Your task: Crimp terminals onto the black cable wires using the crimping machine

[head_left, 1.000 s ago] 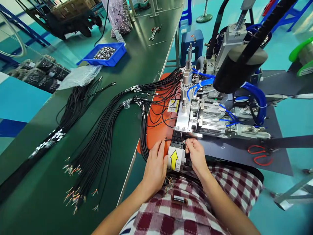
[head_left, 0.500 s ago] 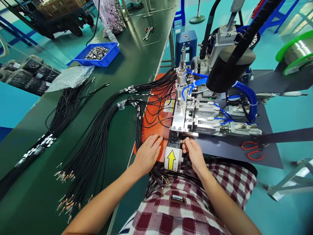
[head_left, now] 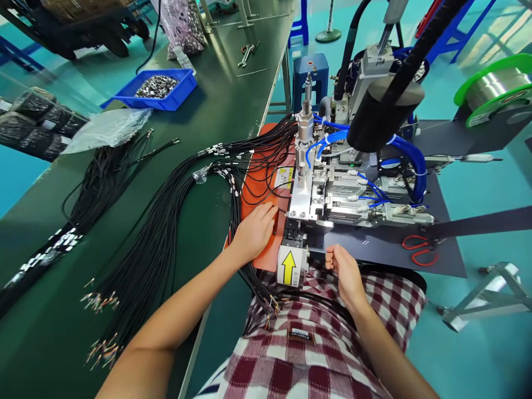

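Note:
My left hand [head_left: 256,230] lies over the orange plate [head_left: 266,261], its fingers together and bent down at the tips on a thin black cable beside the machine's front edge; the thumb is hidden. My right hand [head_left: 344,270] hovers above the dark grey board, its fingers curled in, with nothing visible in them. Between the hands sits a black slotted track [head_left: 293,235] with a yellow-arrow label [head_left: 288,266] at its near end. The metal machine [head_left: 305,199] rises just beyond. Several black cables [head_left: 277,133] run across the plate into its left side.
Bundles of black cables [head_left: 166,210] cover the green table [head_left: 224,221]. A blue tray [head_left: 183,97] of small metal parts stands farther back. Red-handled scissors [head_left: 424,255] lie on the grey board at right. A green wire spool [head_left: 496,91] is at the far right.
My right hand has drawn back to the right, away from the cable end at the track. My left hand has shifted forward toward the machine. The track's near part now shows bare.

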Demonstrator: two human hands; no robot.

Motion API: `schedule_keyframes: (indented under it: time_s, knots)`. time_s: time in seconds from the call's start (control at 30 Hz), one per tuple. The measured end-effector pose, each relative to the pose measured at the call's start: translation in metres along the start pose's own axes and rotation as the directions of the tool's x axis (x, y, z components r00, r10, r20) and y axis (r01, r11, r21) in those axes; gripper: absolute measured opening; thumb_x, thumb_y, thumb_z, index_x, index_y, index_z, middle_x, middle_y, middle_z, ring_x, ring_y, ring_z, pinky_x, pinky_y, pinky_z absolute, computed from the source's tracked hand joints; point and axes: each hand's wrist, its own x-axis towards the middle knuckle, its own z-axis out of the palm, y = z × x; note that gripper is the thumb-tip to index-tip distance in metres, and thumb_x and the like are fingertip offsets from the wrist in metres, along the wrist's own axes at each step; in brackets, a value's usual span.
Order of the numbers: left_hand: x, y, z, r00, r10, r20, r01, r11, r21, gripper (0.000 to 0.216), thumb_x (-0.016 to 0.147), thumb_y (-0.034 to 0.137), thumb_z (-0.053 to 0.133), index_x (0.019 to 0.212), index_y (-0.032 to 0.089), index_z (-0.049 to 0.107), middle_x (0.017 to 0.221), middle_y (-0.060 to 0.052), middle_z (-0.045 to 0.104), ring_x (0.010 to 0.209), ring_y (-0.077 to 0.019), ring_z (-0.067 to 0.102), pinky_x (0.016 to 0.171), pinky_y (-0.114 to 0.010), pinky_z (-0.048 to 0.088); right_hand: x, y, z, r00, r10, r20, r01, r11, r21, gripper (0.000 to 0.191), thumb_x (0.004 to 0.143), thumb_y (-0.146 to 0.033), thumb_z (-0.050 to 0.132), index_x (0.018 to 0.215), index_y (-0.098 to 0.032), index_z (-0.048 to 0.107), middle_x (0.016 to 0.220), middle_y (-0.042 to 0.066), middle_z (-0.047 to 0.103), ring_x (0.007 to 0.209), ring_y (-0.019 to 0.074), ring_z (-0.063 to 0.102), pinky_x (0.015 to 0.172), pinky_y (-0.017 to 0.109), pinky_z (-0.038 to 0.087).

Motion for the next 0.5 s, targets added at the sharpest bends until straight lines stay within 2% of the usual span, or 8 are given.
schedule_keyframes:
  time_s: [0.13,0.27,0.4,0.5]
  knots:
    - [0.021,-0.012,-0.004,0.993,0.118,-0.004,-0.118,0.992,-0.043,0.037,0.094,0.017,0.033,0.126,0.012,0.051,0.134,-0.013,0.05,0.126,-0.0222,0.045,0.108,-0.04,0.039,-0.004,0.0,-0.002,1.0,-0.013,0.013,0.013,1.0,-0.004,0.035,0.079,-0.053,0.062,0.078,-0.018,0.062,0.064,-0.002,0.052,0.052,0.0111,0.046,0.051,0.025,0.038]
    - [0.018,-0.016,-0.011,0.984,0.172,0.038,-0.171,0.985,-0.027,0.039,0.094,0.016,0.031,0.128,0.01,0.049,0.136,-0.015,0.048,0.124,-0.0235,0.047,0.104,-0.04,0.043,-0.008,-0.001,-0.004,1.0,-0.009,0.024,0.009,1.0,-0.007,0.033,0.079,-0.051,0.063,0.077,-0.018,0.062,0.064,-0.001,0.051,0.053,0.0118,0.045,0.05,0.025,0.038]
    - [0.001,-0.016,-0.019,0.969,0.239,0.055,-0.232,0.966,-0.112,0.04,0.093,0.013,0.03,0.128,0.015,0.048,0.135,-0.014,0.049,0.12,-0.0215,0.052,0.097,-0.037,0.048,-0.011,-0.002,-0.009,1.0,0.024,-0.006,-0.024,1.0,-0.011,0.033,0.076,-0.052,0.066,0.075,-0.019,0.062,0.064,-0.001,0.052,0.052,0.012,0.045,0.049,0.025,0.037]
    - [-0.033,-0.013,-0.029,0.953,0.3,-0.038,-0.301,0.934,-0.19,0.039,0.092,0.013,0.035,0.129,0.018,0.047,0.128,-0.014,0.053,0.116,-0.0209,0.053,0.094,-0.035,0.049,-0.009,0.0,-0.02,0.999,0.025,-0.021,-0.026,0.999,-0.032,0.033,0.074,-0.052,0.067,0.075,-0.019,0.063,0.063,-0.001,0.052,0.052,0.013,0.045,0.049,0.026,0.038]
